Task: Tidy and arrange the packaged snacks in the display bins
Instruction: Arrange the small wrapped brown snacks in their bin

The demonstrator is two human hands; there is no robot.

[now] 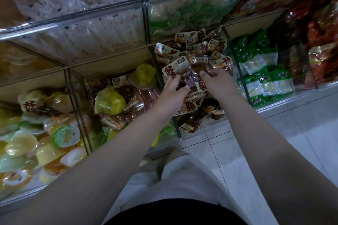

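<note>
Both my hands reach into the middle display bin (236,65), which is heaped with small brown snack packets with cream labels and red characters (196,42). My left hand (173,93) grips a clear-and-brown packet (188,78) between thumb and fingers, beside a cream-labelled packet (178,67). My right hand (217,80) pinches another brown packet (200,64) at its lower edge. The two hands are close together above the pile.
Left of it, a bin (73,97) holds yellow jelly cups (109,102) mixed with stray brown packets; further left are more jelly cups (62,136). Green-white packets (259,71) fill the bin to the right, red packets (320,56) beyond. An upper shelf tier (73,18) and white floor tiles (274,142) border them.
</note>
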